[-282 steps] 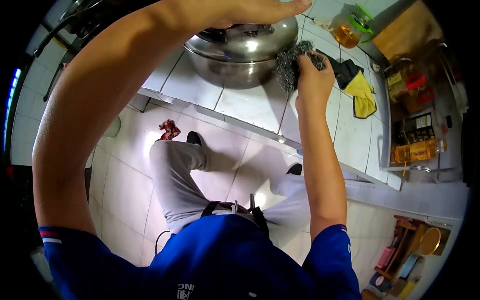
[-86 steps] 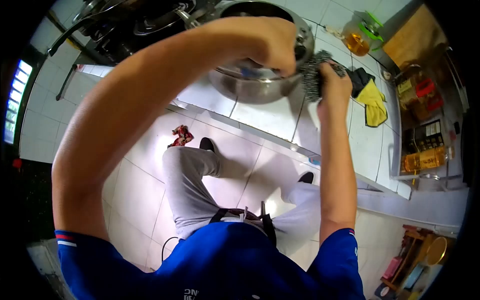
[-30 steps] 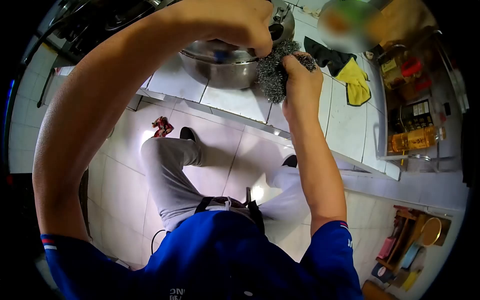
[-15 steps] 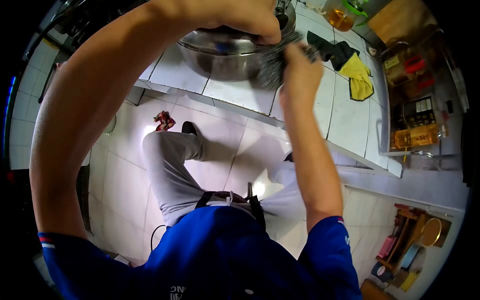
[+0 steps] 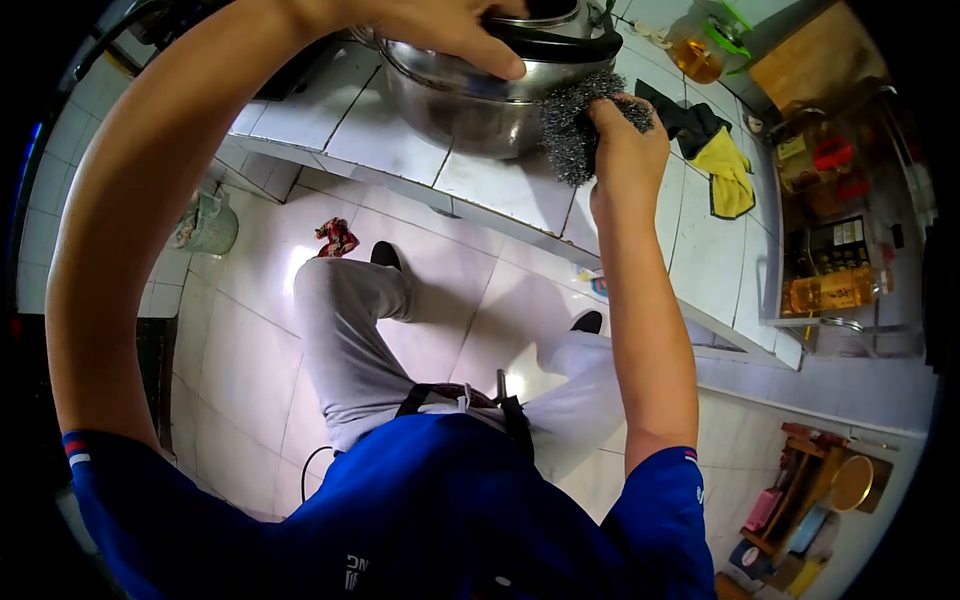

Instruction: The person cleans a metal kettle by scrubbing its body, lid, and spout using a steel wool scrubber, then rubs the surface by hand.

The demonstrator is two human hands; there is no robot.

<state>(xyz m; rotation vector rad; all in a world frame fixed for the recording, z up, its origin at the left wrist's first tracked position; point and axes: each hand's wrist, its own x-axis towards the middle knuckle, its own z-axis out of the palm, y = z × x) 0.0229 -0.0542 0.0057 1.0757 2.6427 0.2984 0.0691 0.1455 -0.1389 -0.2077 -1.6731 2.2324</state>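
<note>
R hand (image 5: pixel 632 150) grips steel-wool scrubber (image 5: pixel 570 130) by pot (image 5: pixel 465 118); L hand (image 5: pixel 450 28) at pot's top, can't make out finger grip. Pot cd skid if pushed hard w/o firm hold.

The corners are black, and the round, wide view bends things near the edges. The floor (image 5: pixel 245 350) is bright — it has white shiny spots and a soft gray shadow below the counter (image 5: pixel 510 190). The pot (image 5: pixel 450 115) gleams. The oil bottle (image 5: pixel 832 291) sits in dimmer light.
</note>
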